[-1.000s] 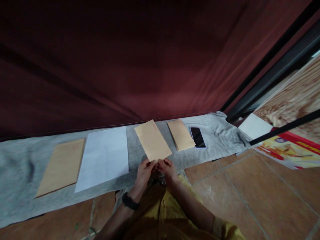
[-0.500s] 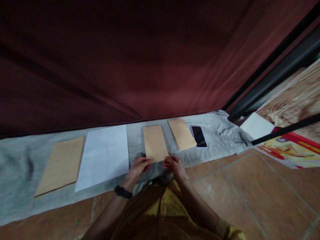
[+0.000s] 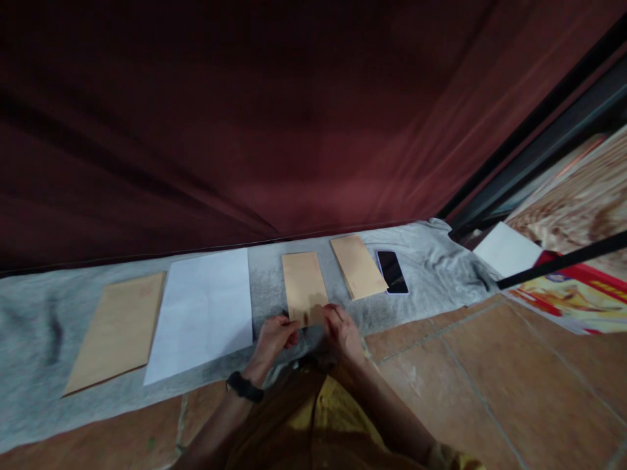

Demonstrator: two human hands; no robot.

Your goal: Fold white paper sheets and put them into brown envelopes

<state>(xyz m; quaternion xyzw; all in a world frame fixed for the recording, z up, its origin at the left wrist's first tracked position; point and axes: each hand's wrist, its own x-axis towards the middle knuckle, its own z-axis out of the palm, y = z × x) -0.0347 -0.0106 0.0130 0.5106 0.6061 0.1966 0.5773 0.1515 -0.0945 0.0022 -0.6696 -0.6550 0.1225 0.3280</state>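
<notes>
Left hand (image 3: 275,339) pinched at envelope's (image 3: 302,281) left corner, right hand's (image 3: 344,334) hold unclear, creasing could be caused by uneven tugging.

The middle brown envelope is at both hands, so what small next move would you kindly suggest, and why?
I would probably steady the middle brown envelope with the left hand before shifting the right hand, since their fingertips are around its near left and near right corners.
</notes>
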